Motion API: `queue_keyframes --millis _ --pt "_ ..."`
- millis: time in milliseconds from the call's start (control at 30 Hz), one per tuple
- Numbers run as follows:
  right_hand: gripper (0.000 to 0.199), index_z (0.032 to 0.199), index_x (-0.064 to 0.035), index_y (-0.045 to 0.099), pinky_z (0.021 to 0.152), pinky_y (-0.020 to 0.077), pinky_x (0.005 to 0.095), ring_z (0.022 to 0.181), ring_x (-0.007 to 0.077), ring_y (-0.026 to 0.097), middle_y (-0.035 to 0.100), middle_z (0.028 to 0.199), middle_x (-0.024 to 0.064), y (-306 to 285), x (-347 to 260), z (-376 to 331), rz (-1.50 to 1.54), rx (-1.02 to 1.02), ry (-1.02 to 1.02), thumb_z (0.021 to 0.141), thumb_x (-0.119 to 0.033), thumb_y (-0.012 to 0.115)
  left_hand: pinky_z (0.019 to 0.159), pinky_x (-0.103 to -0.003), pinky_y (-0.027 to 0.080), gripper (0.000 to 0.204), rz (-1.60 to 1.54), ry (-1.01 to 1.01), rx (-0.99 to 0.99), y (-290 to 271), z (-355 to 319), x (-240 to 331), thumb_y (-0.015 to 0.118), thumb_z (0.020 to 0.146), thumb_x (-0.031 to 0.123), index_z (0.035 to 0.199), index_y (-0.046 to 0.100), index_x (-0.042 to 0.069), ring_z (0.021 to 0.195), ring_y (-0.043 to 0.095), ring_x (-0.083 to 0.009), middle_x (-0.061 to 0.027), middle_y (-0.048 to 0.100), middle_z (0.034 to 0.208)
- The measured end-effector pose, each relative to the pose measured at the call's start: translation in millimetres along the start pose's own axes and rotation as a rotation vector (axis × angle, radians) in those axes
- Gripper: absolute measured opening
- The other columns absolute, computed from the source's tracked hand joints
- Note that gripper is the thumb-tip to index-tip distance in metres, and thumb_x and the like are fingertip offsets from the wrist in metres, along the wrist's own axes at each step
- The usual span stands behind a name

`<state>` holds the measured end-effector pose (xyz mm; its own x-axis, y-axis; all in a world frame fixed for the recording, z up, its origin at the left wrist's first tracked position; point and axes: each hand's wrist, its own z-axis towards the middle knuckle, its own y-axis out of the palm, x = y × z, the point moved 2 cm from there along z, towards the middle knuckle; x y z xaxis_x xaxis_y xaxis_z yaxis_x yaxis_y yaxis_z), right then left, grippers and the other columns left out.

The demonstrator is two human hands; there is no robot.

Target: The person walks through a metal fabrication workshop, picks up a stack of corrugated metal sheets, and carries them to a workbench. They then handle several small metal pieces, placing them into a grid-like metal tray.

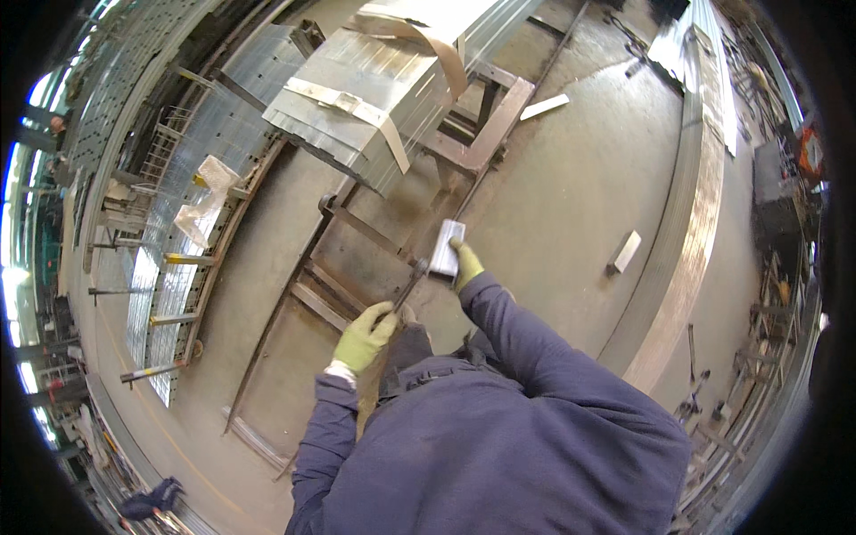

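My right hand [466, 265], in a pale yellow-green work glove, is closed round the edge of a short, pale rectangular block [447, 247]. Light falls on the block's greyish face; whether it is wood or metal I cannot tell. To its lower left is my gloved left hand [366, 341], its thumb and fingers drawn together. A thin dark bar [410, 283] runs up from those fingertips toward the block, but whether it is held or part of the rail below is unclear. Both hands are above a low, rusty steel rail frame [357, 227] on the floor.
A strapped stack of metal profiles [343, 111] rests on the frame ahead. At left stands a rack with shiny sheets [192, 214]. Long profiles [691, 196] lie at right, with a small block [627, 252] on the floor beside them. A pale strip [545, 107] lies farther off.
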<state>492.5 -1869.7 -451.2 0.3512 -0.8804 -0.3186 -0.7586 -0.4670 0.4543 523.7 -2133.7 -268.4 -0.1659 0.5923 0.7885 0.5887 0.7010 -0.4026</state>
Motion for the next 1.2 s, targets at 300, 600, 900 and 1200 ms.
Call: queue_keyframes --millis 300,600,900,1200 --pt "0.042 0.141 -0.0175 0.057 0.092 0.0579 0.0541 0.114 0.0335 0.071 0.070 0.132 0.0105 -14 -9 46 0.589 0.382 -0.144 0.107 -0.041 0.056 0.108 -0.050 0.050 0.062 0.529 -0.704 -0.145 -166 -165 -268 0.062 0.100 0.052 0.129 0.071 -0.002 0.126 0.065 -0.0455 -0.0297 0.071 0.130" --pt "0.034 0.117 -0.0112 0.071 0.082 0.0573 0.0453 0.093 0.0323 0.074 0.077 0.109 0.0130 153 -2 153 0.186 0.026 -0.092 0.104 -0.041 0.060 0.108 -0.048 0.049 0.045 0.520 -0.463 -0.341 -168 -201 -322 0.056 0.105 0.038 0.129 0.072 0.003 0.125 0.065 -0.0425 -0.0257 0.071 0.130" --pt "0.031 0.126 -0.0183 0.064 0.093 0.0616 0.0518 0.106 0.0290 0.075 0.077 0.118 0.0105 34 -43 80 0.352 0.133 0.001 0.109 -0.040 0.049 0.106 -0.045 0.050 0.042 -0.034 -0.563 -0.107 -140 -126 -301 0.059 0.106 0.035 0.131 0.070 0.002 0.124 0.067 -0.0385 -0.0250 0.071 0.130" --pt "0.029 0.125 -0.0197 0.066 0.088 0.0583 0.0520 0.103 0.0290 0.074 0.076 0.109 0.0074 134 -63 73 0.313 0.015 0.003 0.105 -0.040 0.062 0.106 -0.044 0.050 0.043 0.441 -0.433 -0.367 -147 -135 -283 0.059 0.107 0.035 0.132 0.069 0.001 0.125 0.067 -0.0372 -0.0247 0.071 0.131"
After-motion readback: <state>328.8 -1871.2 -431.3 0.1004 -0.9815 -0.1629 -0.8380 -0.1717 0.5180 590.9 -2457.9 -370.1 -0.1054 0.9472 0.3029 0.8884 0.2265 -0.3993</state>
